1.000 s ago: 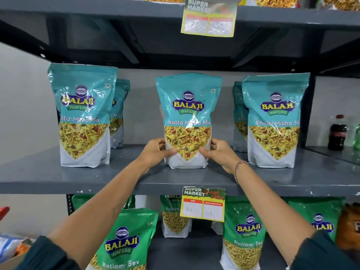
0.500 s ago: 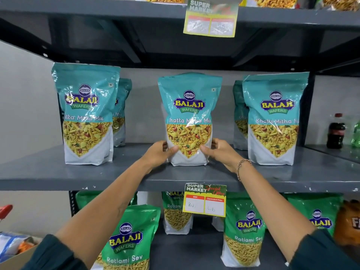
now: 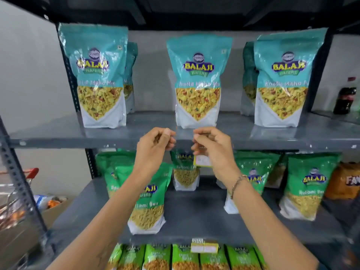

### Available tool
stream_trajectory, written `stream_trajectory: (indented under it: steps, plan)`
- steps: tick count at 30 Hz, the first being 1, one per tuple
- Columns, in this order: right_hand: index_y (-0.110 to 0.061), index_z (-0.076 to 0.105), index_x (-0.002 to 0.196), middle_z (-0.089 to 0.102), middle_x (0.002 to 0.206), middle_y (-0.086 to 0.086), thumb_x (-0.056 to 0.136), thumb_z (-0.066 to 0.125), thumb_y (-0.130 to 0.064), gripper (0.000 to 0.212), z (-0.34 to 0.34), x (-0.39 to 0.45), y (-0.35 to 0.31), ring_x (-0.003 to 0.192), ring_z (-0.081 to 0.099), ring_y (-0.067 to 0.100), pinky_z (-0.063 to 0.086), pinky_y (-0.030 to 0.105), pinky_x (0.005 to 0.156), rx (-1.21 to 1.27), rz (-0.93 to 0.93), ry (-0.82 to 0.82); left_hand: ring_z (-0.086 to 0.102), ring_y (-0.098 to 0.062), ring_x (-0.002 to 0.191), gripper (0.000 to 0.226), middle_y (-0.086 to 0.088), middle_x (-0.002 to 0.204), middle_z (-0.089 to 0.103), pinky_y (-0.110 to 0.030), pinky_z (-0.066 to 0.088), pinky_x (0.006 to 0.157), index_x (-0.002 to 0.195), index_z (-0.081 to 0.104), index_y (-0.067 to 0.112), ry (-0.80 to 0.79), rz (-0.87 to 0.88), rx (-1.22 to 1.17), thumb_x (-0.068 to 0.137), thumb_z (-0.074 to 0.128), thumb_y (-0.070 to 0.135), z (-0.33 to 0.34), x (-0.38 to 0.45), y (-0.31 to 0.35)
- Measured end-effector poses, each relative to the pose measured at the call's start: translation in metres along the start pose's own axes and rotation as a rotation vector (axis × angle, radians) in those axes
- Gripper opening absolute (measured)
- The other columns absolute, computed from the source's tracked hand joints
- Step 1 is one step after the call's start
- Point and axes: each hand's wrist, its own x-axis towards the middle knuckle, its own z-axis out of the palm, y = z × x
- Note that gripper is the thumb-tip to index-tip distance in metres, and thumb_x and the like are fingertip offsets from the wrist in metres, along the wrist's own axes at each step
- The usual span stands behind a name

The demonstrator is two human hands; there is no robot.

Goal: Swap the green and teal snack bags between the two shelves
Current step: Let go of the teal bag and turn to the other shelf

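Observation:
Teal snack bags stand upright on the upper grey shelf [image 3: 58, 134]: one at the left [image 3: 97, 75], one in the middle [image 3: 197, 80] and one at the right [image 3: 282, 78], with more teal bags behind the outer two. Green snack bags stand on the shelf below [image 3: 194, 221], among them one at the front left [image 3: 148, 201] and one at the right [image 3: 305, 184]. My left hand [image 3: 153, 147] and my right hand [image 3: 210, 147] hover in front of the upper shelf's edge, just below the middle teal bag, fingers curled in and holding nothing.
A price tag [image 3: 202, 160] hangs behind my right hand. More green bags [image 3: 175, 258] fill the bottom row. An orange bag [image 3: 348, 182] sits at the far right, a dark bottle [image 3: 343, 100] beyond the rack. A trolley [image 3: 15, 191] stands at the left.
Both hands have let go of the middle teal bag and drawn back and down to the shelf edge. The view has tilted downward, showing the lower shelves.

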Motion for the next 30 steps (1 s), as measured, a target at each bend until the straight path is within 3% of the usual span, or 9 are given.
stream_trajectory:
  steps: [7, 11, 13, 15, 19, 21, 24, 28, 30]
  plan:
    - [-0.006, 0.063, 0.093, 0.065, 0.069, 0.007, 0.086, 0.055, -0.004, 0.01, 0.02, -0.078, 0.11, 0.052, 0.059, 0.011, 0.053, 0.023, 0.054, -0.149, 0.34, -0.229, 0.055, 0.002, 0.048, 0.026, -0.002, 0.066, 0.06, -0.024, 0.049, 0.059, 0.074, 0.061, 0.019, -0.015, -0.358, 0.151, 0.095, 0.046, 0.013, -0.041, -0.078, -0.103]
    - [-0.009, 0.062, 0.091, 0.065, 0.071, 0.008, 0.086, 0.054, -0.008, 0.01, 0.023, -0.103, 0.191, 0.049, 0.059, 0.003, 0.051, 0.018, 0.051, -0.382, 0.543, -0.275, 0.053, -0.017, 0.055, 0.032, -0.005, 0.065, 0.052, -0.031, 0.045, 0.055, 0.086, 0.049, 0.004, 0.154, -0.655, 0.232, 0.099, 0.033, 0.028, -0.075, -0.113, -0.169]
    - [-0.016, 0.063, 0.086, 0.066, 0.074, 0.004, 0.084, 0.055, -0.009, 0.011, 0.024, -0.113, 0.224, 0.059, 0.062, 0.008, 0.056, 0.024, 0.061, -0.477, 0.567, -0.28, 0.053, -0.027, 0.062, 0.044, -0.008, 0.067, 0.05, -0.035, 0.044, 0.064, 0.079, 0.047, 0.005, 0.175, -0.725, 0.351, 0.096, 0.029, 0.042, -0.088, -0.13, -0.199]
    - [-0.018, 0.064, 0.09, 0.068, 0.083, 0.003, 0.081, 0.055, -0.01, 0.014, 0.024, -0.117, 0.247, 0.075, 0.064, 0.015, 0.056, 0.032, 0.076, -0.583, 0.536, -0.248, 0.051, -0.023, 0.074, 0.033, -0.008, 0.083, 0.046, -0.033, 0.04, 0.072, 0.085, 0.04, 0.01, 0.182, -0.776, 0.388, 0.096, 0.032, 0.04, -0.091, -0.141, -0.209]
    - [-0.007, 0.039, 0.133, 0.058, 0.126, 0.013, 0.081, 0.062, -0.017, 0.058, 0.029, -0.106, 0.267, 0.107, 0.058, 0.022, 0.048, 0.034, 0.095, -0.659, 0.489, -0.251, 0.052, -0.014, 0.074, 0.027, -0.006, 0.087, 0.032, -0.011, 0.043, 0.055, 0.109, 0.029, -0.004, 0.044, -0.803, 0.391, 0.094, 0.047, 0.01, -0.093, -0.137, -0.226]
    - [-0.01, 0.017, 0.143, 0.042, 0.143, 0.014, 0.079, 0.067, -0.024, 0.082, 0.034, -0.096, 0.277, 0.125, 0.047, 0.028, 0.042, 0.041, 0.103, -0.711, 0.471, -0.336, 0.053, -0.033, 0.089, 0.045, -0.007, 0.097, 0.035, -0.027, 0.048, 0.069, 0.124, 0.025, -0.005, -0.064, -0.813, 0.452, 0.091, 0.052, 0.01, -0.096, -0.13, -0.237]
    - [-0.015, 0.005, 0.145, 0.04, 0.145, 0.015, 0.073, 0.072, -0.035, 0.1, 0.04, -0.083, 0.287, 0.125, 0.046, 0.031, 0.044, 0.042, 0.097, -0.703, 0.474, -0.398, 0.05, -0.027, 0.099, 0.064, -0.008, 0.112, 0.042, -0.037, 0.042, 0.08, 0.14, 0.022, 0.006, -0.143, -0.827, 0.497, 0.088, 0.059, 0.013, -0.097, -0.12, -0.243]
    - [-0.011, 0.046, 0.126, 0.061, 0.125, 0.012, 0.071, 0.074, -0.014, 0.062, 0.047, -0.074, 0.294, 0.109, 0.058, 0.017, 0.047, 0.043, 0.099, -0.475, 0.463, -0.315, 0.047, -0.027, 0.127, 0.077, -0.011, 0.141, 0.047, -0.04, 0.042, 0.1, 0.142, 0.029, 0.013, -0.129, -0.793, 0.499, 0.079, 0.072, 0.023, -0.101, -0.116, -0.252]
    - [-0.007, 0.052, 0.119, 0.064, 0.119, 0.014, 0.07, 0.074, -0.007, 0.053, 0.046, -0.074, 0.295, 0.104, 0.061, 0.016, 0.048, 0.036, 0.098, -0.413, 0.465, -0.281, 0.049, -0.027, 0.127, 0.081, -0.013, 0.141, 0.049, -0.039, 0.042, 0.103, 0.141, 0.032, 0.011, -0.083, -0.78, 0.494, 0.074, 0.076, 0.021, -0.099, -0.115, -0.252]
